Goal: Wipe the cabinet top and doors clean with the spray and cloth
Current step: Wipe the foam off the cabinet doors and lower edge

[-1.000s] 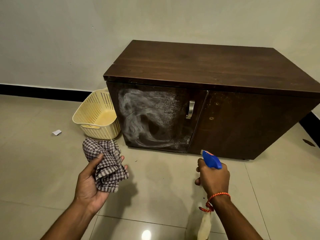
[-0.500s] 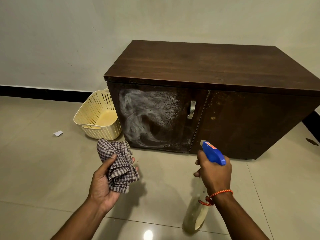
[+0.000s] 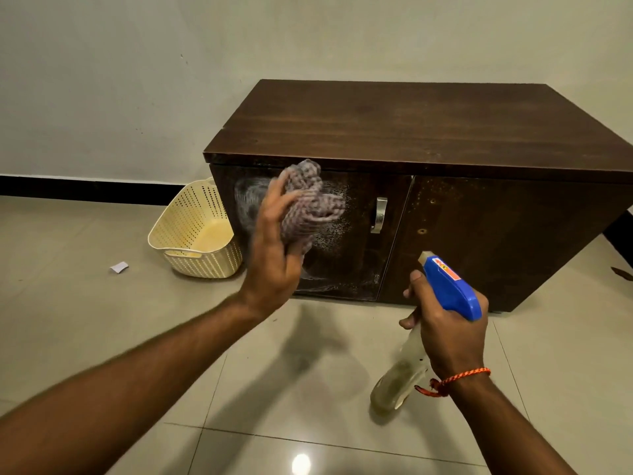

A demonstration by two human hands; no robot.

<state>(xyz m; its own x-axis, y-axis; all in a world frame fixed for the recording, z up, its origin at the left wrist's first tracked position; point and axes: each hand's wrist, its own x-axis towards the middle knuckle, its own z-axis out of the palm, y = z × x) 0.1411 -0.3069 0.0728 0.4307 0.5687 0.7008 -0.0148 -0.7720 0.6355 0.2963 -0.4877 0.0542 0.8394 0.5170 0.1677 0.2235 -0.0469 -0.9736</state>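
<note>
A dark wooden cabinet (image 3: 428,132) stands against the wall. White spray smears cover its left door (image 3: 342,255), which has a metal handle (image 3: 379,214). My left hand (image 3: 274,255) grips a bunched checked cloth (image 3: 310,204) and holds it up at the upper part of that door; the hand is motion-blurred. My right hand (image 3: 445,334) grips a spray bottle (image 3: 448,286) with a blue trigger head, its nozzle pointing toward the cabinet and its clear body hanging below the hand. The right door (image 3: 507,241) is dark, with small specks.
A cream perforated plastic basket (image 3: 191,234) leans on the floor against the cabinet's left side. A scrap of white paper (image 3: 119,267) lies on the tiled floor to its left. A black skirting strip (image 3: 85,188) runs along the wall.
My left hand has risen from low over the floor to the left door with the cloth. My right hand with the spray bottle has lifted slightly.
</note>
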